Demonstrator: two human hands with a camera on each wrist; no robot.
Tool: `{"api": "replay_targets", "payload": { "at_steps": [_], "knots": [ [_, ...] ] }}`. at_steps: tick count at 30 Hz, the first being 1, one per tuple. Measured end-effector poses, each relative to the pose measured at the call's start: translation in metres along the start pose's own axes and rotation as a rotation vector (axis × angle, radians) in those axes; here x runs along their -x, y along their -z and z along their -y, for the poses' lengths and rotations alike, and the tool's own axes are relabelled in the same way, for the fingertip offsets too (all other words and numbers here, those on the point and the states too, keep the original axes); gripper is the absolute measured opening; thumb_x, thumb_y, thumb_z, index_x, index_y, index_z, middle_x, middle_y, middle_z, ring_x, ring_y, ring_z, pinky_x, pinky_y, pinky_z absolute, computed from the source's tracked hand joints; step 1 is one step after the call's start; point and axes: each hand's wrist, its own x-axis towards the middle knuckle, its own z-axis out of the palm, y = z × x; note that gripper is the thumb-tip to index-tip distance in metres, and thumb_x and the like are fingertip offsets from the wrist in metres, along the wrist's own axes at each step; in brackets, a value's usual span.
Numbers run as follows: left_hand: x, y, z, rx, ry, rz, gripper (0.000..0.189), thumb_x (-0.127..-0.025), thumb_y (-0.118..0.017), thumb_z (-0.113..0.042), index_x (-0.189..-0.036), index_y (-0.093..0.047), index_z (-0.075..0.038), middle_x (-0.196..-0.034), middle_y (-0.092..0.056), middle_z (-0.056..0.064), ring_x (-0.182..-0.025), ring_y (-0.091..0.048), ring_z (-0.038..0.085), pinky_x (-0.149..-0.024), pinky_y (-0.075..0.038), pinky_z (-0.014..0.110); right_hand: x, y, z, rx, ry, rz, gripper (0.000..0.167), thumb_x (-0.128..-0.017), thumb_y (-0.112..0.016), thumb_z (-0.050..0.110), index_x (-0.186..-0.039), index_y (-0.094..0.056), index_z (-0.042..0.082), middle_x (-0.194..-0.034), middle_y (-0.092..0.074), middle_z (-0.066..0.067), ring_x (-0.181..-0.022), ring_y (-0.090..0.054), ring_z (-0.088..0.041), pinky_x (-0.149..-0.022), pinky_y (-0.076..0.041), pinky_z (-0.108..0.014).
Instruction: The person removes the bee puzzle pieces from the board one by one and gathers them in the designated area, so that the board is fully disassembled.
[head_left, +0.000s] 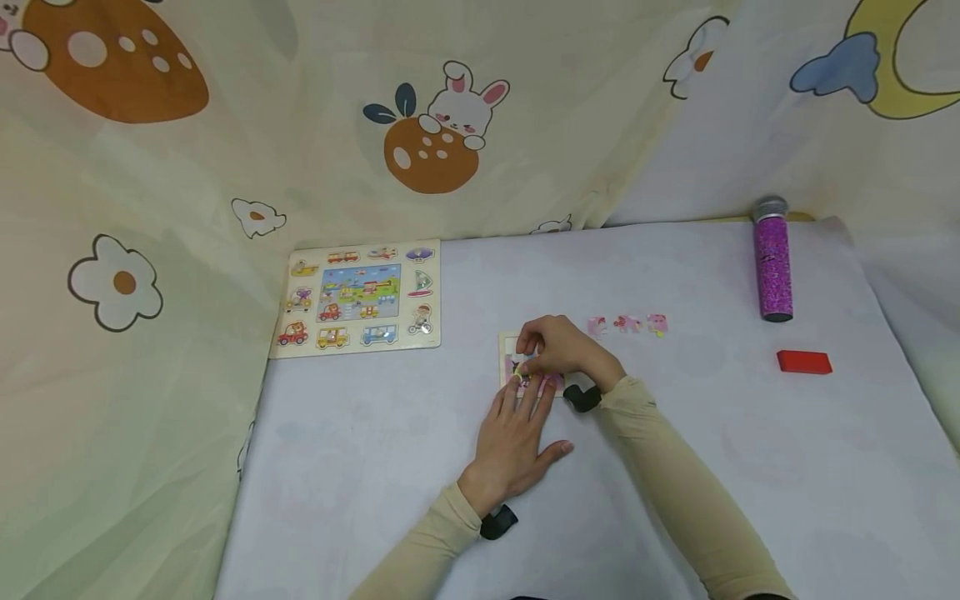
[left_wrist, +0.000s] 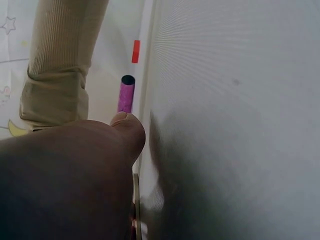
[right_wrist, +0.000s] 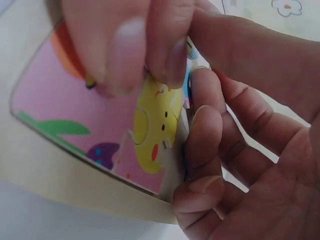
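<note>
A small jigsaw board (head_left: 508,342) with a pale wooden frame lies in the middle of the table. The fingers of my left hand (head_left: 512,446) are straight and press its near part; two of their tips lie on the pink picture (right_wrist: 65,105) in the right wrist view. My right hand (head_left: 561,346) reaches over the board's far side with curled fingers, its thumb and fingers about a puzzle piece (right_wrist: 188,92), mostly hidden, with a blue edge. Close to these fingertips, a yellow chick shows on a puzzle piece (right_wrist: 159,120) in the picture, beside a bare strip of board.
Several loose pink puzzle pieces (head_left: 627,323) lie in a row right of the board. A larger vehicle puzzle (head_left: 306,287) sits at the back left. At the right are a glittery purple cylinder (head_left: 774,267) with a silver top and a red block (head_left: 804,362).
</note>
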Motion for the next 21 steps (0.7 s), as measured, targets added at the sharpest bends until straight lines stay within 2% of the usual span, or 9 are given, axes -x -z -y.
{"api": "replay_targets", "payload": {
  "at_steps": [12,21],
  "knots": [
    [0.0001,0.0004,0.0003,0.0,0.002,0.007,0.089,-0.104,-0.04,-0.074,-0.17,-0.027,-0.016,-0.175,-0.031,0.007,-0.16,-0.027,0.035,-0.128,-0.027,0.046,0.0022,-0.0057,0.0026,0.034,0.027,-0.038,0.023,-0.082,-0.089,0.005,-0.098,-0.072,0.007,-0.092,-0.072,-0.006,-0.088,-0.064,-0.019,-0.083,-0.053,-0.034],
    [-0.0007,-0.0014,0.0,-0.012,-0.002,0.006,0.089,-0.104,-0.039,-0.074,-0.169,-0.028,-0.016,-0.174,-0.033,0.007,-0.161,-0.026,0.035,-0.129,-0.025,0.046,0.0029,-0.0083,0.0039,0.068,0.049,-0.028,0.024,-0.085,-0.085,0.001,-0.103,-0.071,0.008,-0.093,-0.071,-0.004,-0.09,-0.066,-0.019,-0.087,-0.055,-0.037]
  ]
}}
